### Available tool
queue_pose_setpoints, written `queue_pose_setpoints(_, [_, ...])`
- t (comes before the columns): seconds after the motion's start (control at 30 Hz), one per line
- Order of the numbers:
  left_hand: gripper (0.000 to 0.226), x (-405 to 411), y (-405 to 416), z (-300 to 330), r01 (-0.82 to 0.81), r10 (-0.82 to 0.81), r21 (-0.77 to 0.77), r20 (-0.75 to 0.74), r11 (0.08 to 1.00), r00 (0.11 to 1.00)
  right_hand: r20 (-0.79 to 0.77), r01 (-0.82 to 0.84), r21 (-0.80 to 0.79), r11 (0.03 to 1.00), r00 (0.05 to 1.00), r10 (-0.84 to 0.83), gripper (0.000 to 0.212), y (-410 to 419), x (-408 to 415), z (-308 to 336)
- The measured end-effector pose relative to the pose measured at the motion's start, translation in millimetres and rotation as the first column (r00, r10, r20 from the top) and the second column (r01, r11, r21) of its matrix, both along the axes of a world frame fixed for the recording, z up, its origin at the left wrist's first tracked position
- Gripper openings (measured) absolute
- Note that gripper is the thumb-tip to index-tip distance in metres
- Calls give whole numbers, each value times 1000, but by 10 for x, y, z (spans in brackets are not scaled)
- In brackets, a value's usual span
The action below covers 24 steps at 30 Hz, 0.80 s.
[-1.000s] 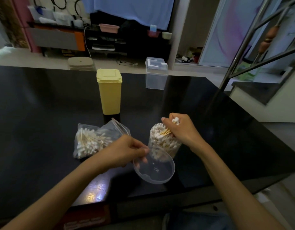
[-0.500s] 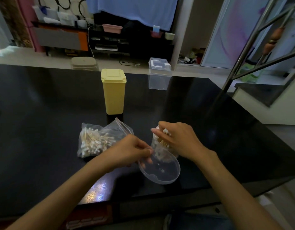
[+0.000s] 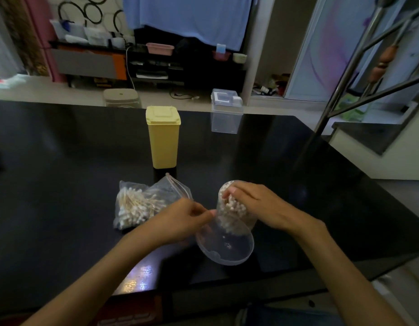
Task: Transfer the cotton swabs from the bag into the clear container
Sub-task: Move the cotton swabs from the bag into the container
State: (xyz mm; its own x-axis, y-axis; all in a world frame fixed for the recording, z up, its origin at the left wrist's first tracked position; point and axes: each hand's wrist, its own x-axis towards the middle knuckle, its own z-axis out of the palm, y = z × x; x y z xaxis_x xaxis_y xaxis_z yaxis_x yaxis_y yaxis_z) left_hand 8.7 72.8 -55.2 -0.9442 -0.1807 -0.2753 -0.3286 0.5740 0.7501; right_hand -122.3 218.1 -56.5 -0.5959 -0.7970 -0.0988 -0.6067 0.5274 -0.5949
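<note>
Head view shows the clear container point(image 3: 229, 222) tilted on the desk point(image 3: 62, 184), the left hand point(image 3: 180, 220) pinching its side and the right hand point(image 3: 255, 205) with curled fingers pressing cotton swabs point(image 3: 234, 205) into its mouth. More swabs lie in the bag point(image 3: 142, 203) just beside. Swabs are light and thin, I think; better to pinch a bundle at the stick middle.

Glossy black table point(image 3: 62, 161); blue cloth point(image 3: 189, 17) hanging; steel railing point(image 3: 340, 90) right.
</note>
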Motion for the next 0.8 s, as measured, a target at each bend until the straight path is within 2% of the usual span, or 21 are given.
queue_pose_setpoints(0.03, [32, 2, -28, -4, -25, 21, -136, -28, 990, 999, -2, 21, -31, 999, 1000, -21, 29, 41, -14, 34])
queue_pose_setpoints(0.1, [29, -5, -59, -12, -136, 76, -381, -170, 914, 983, -86, 51, -69, 996, 995, -57, 25, 128, -38, 64])
queue_pose_setpoints(0.17, [29, -16, -3, -2, -197, 56, -396, -339, 897, 939, -171, 69, -156, 985, 981, -96, 20, 211, -32, 39])
queue_pose_setpoints(0.23, [39, -30, 105, -6, -59, -81, -338, -386, 939, 919, -227, 79, -284, 956, 963, -147, 17, 263, -6, -59])
queue_pose_setpoints(0.33, [55, -60, 280, -78, 163, -283, -386, -277, 908, 918, -273, 140, -387, 911, 926, -259, 26, 314, 51, -291])
queue_pose_setpoints(0.4, [64, -75, 332, -161, 227, -351, -465, -199, 856, 915, -260, 171, -355, 919, 926, -273, 44, 384, 129, -405])
queue_pose_setpoints(0.47, [73, -69, 366, -216, 251, -396, -543, -168, 801, 902, -295, 91, -292, 952, 938, -180, 49, 472, 207, -494])
queue_pose_setpoints(0.6, [81, -51, 380, -254, 271, -447, -614, -151, 741, 881, -485, -92, -158, 983, 874, 4, 51, 595, 279, -632])
queue_pose_setpoints(0.8, [83, -88, 391, -219, 269, -460, -699, -97, 663, 882, -663, -57, -91, 994, 748, -18, 49, 588, 301, -676])
